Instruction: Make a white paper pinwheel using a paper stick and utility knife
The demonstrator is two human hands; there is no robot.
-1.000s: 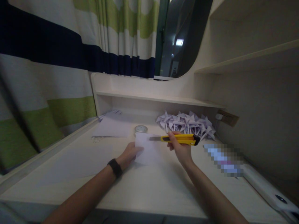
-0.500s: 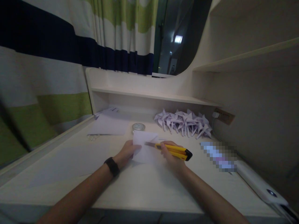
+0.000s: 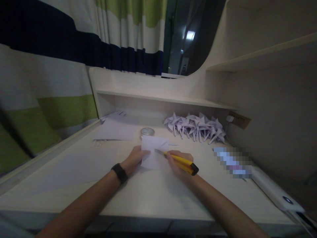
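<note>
My left hand (image 3: pixel 135 158) grips the left edge of a small white square of paper (image 3: pixel 151 161), its thumb on top. My right hand (image 3: pixel 178 162) is closed round a yellow utility knife (image 3: pixel 182 160) with a black end. The knife's blade (image 3: pixel 158 151) points left over the paper's upper middle, near a slanting line or crease. Whether the tip presses into the paper I cannot tell. Just behind the paper is a round, silvery tape-like roll or tin (image 3: pixel 147 132). A thin white paper stick (image 3: pixel 173 144) lies by the paper's right corner.
Several folded paper pinwheels (image 3: pixel 195 125) are heaped at the back right. A stack of white paper (image 3: pixel 116 129) lies at the back left, with a large sheet (image 3: pixel 71 167) nearer. On the right are a blurred phone-like object (image 3: pixel 232 163) and a long white device (image 3: pixel 272 191).
The knife has turned slightly, its black end now lower and further left. My left hand keeps hold of the paper. The whole view has shifted slightly.
</note>
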